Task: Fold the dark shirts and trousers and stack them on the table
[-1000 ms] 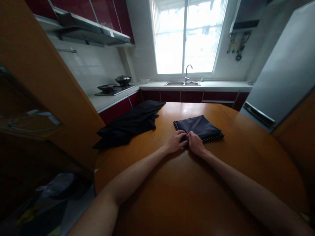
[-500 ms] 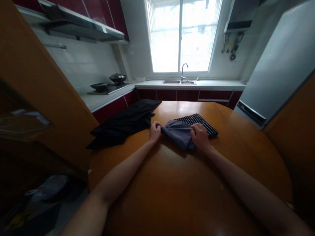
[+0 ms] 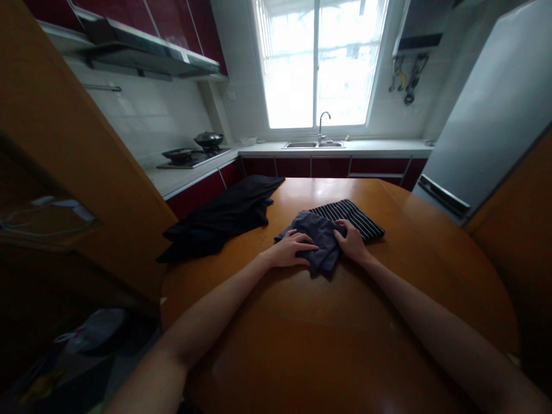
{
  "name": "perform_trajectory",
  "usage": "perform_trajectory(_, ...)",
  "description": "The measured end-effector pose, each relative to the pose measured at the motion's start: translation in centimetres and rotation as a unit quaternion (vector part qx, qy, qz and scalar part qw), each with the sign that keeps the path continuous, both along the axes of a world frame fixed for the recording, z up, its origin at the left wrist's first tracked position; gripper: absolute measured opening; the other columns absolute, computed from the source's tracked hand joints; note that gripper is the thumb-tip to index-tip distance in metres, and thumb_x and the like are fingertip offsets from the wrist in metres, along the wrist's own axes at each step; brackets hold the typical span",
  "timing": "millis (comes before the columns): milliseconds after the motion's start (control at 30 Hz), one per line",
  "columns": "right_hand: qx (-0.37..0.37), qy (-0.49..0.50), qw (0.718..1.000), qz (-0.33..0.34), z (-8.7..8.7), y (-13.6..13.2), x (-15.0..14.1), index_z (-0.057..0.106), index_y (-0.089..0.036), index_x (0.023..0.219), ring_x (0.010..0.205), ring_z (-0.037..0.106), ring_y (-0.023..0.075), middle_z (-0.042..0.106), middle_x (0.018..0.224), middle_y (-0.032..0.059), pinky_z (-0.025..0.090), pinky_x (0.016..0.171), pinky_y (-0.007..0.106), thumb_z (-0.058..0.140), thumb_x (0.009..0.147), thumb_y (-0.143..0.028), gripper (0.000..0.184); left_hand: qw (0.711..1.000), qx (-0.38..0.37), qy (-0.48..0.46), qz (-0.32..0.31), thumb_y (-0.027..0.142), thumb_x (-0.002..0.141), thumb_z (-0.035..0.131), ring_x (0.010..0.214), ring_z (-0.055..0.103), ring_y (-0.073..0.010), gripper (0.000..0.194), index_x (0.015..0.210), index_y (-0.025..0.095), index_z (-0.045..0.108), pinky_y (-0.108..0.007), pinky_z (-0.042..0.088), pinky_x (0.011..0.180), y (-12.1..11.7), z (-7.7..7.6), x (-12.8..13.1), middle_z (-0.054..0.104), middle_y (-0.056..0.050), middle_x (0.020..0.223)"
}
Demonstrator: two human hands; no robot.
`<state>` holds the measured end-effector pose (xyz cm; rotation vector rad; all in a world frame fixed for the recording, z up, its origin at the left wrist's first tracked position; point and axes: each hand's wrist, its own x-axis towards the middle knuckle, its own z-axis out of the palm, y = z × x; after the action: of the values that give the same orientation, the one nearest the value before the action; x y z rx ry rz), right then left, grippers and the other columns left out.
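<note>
A dark grey-blue cloth garment (image 3: 319, 230), bunched and partly folded, lies on the wooden table (image 3: 345, 345); its exact kind is unclear. My left hand (image 3: 291, 250) rests on its left part with fingers spread flat. At its right edge my right hand (image 3: 351, 238) pinches the fabric between thumb and fingers. Just behind, and partly covered by it, is a folded black cloth with white stripes (image 3: 357, 215). Off to the left, a black garment (image 3: 228, 207) is spread near the table's edge.
Beyond the table run a counter with a sink (image 3: 302, 145) and a stove (image 3: 194, 157) carrying pans. A fridge (image 3: 487, 109) stands at the right. To the left is a wooden panel (image 3: 99, 172), and a plastic bag (image 3: 97, 330) sits low beside the table.
My left hand has let go of the garment's left corner and moved right onto the fabric, fingers spread. The cloth is more bunched. My right hand stays at its right edge.
</note>
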<state>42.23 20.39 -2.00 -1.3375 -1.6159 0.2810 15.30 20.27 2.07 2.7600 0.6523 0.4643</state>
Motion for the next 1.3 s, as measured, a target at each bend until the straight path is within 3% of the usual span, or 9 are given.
perform_trajectory(100,0.000,0.048,0.999,-0.021,0.3,-0.3,-0.2,0.064,-0.018,0.116,0.096,0.066,0.0273,0.072,0.103,0.0122,0.050,0.089,0.041,0.048,0.094,-0.044,0.038,0.999,-0.017,-0.035,-0.012,0.046,0.097,0.058,0.107,0.061,-0.0235,0.033,0.121,0.031,0.074,-0.039,0.040,0.105,0.5,-0.3,0.3,0.067,-0.008,0.109)
perform_trajectory(233,0.017,0.085,0.996,-0.028,0.4,-0.5,-0.6,0.063,-0.016,0.116,0.105,0.064,0.0280,0.071,0.112,0.0153,0.048,0.093,0.040,0.032,0.100,-0.054,0.051,0.980,-0.147,-0.135,0.001,0.055,0.099,0.047,0.082,0.059,-0.0180,0.050,0.085,0.016,0.074,-0.029,0.048,0.079,1.4,-0.8,0.3,0.062,-0.007,0.090)
perform_trajectory(433,0.012,0.095,0.995,-0.028,0.3,-0.5,-0.6,0.064,-0.017,0.109,0.102,0.065,0.0281,0.071,0.109,0.0154,0.047,0.093,0.041,0.025,0.101,-0.060,0.059,0.897,-0.324,-0.271,0.128,0.059,0.090,0.061,0.075,0.061,-0.0186,0.046,0.072,0.016,0.066,-0.028,0.052,0.070,2.6,-2.1,-0.1,0.065,-0.001,0.073)
perform_trajectory(567,0.013,0.105,0.994,-0.032,0.3,-0.4,-0.5,0.065,-0.017,0.108,0.100,0.065,0.0278,0.071,0.107,0.0148,0.048,0.092,0.041,0.024,0.100,-0.060,0.060,0.864,-0.327,-0.344,0.168,0.060,0.095,0.052,0.081,0.066,-0.0204,0.048,0.082,0.017,0.067,-0.031,0.056,0.075,3.7,-2.7,0.4,0.070,-0.003,0.080)
perform_trajectory(733,0.003,0.086,0.996,-0.038,-0.1,-0.2,-0.4,0.065,-0.016,0.112,0.096,0.067,0.0282,0.072,0.103,0.0143,0.050,0.090,0.042,0.048,0.092,-0.050,0.043,0.659,-0.310,-0.619,0.293,0.058,0.099,0.041,0.098,0.071,-0.0222,0.048,0.111,0.018,0.064,-0.037,0.058,0.087,7.1,-0.8,-2.0,0.073,-0.010,0.105)
perform_trajectory(867,0.004,0.042,0.999,-0.029,-0.5,0.0,-0.4,0.066,-0.016,0.110,0.099,0.066,0.0281,0.072,0.106,0.0136,0.049,0.095,0.043,0.057,0.082,-0.032,0.033,0.639,-0.114,-0.569,0.504,0.036,0.104,0.030,0.117,0.063,-0.0208,0.040,0.134,0.017,0.050,-0.037,0.052,0.100,8.7,0.4,-6.1,0.063,-0.014,0.127)
perform_trajectory(967,0.023,0.003,0.999,-0.040,-0.3,-0.2,-0.6,0.068,-0.016,0.105,0.103,0.063,0.0285,0.070,0.106,0.0145,0.048,0.096,0.044,0.054,0.082,-0.026,0.028,0.670,-0.011,-0.485,0.562,0.017,0.092,0.046,0.137,0.046,-0.0245,0.051,0.143,0.016,0.042,-0.041,0.036,0.116,7.7,0.3,-7.2,0.049,-0.016,0.144)
perform_trajectory(1067,0.065,-0.072,0.993,-0.061,0.5,-1.1,-1.0,0.070,-0.017,0.107,0.113,0.057,0.0301,0.066,0.114,0.0148,0.043,0.101,0.046,0.055,0.084,-0.023,0.028,0.769,0.130,-0.304,0.548,0.007,0.082,0.053,0.143,0.038,-0.0283,0.061,0.142,0.017,0.047,-0.043,0.028,0.121,5.5,0.4,-6.1,0.043,-0.016,0.148)
perform_trajectory(1300,0.049,-0.225,0.971,0.067,2.1,-4.1,-3.7,0.072,-0.023,0.099,0.107,0.057,0.0242,0.067,0.108,0.0077,0.039,0.099,0.040,0.056,0.093,-0.028,0.018,0.979,0.135,-0.026,0.153,0.043,0.094,0.060,0.150,0.027,-0.0329,0.050,0.142,0.028,0.055,-0.055,0.012,0.124,0.3,0.2,-0.1,0.047,-0.009,0.153)
